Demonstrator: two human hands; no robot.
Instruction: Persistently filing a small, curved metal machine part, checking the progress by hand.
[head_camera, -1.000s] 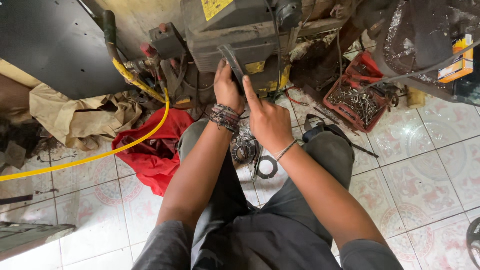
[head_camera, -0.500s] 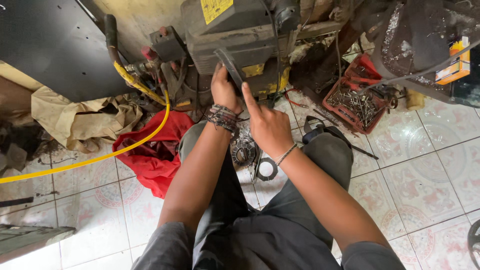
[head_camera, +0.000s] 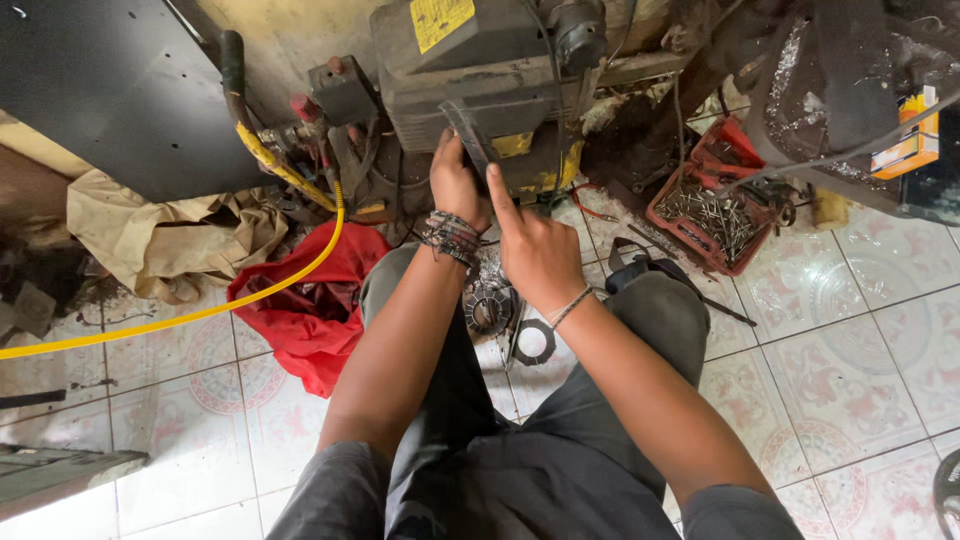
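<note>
I sit on a tiled floor facing a dirty grey and yellow machine (head_camera: 480, 70). My left hand (head_camera: 455, 185), with beaded bracelets on the wrist, grips a flat grey metal bar (head_camera: 468, 135) that leans against the machine's front. My right hand (head_camera: 535, 250) is beside it, index finger stretched up and touching the bar's lower end. Between my knees on the floor lie a round toothed metal part (head_camera: 489, 308) and a dark ring (head_camera: 535, 343).
A yellow hose (head_camera: 200, 312) runs left across the floor over a red cloth (head_camera: 305, 300) and a beige cloth (head_camera: 170, 235). A red tray of nails and bolts (head_camera: 715, 210) stands at the right. A black panel (head_camera: 110, 90) fills the upper left.
Both hands have stayed at the bar on the machine's front; the right index finger has straightened up along it. The view has shifted only slightly.
</note>
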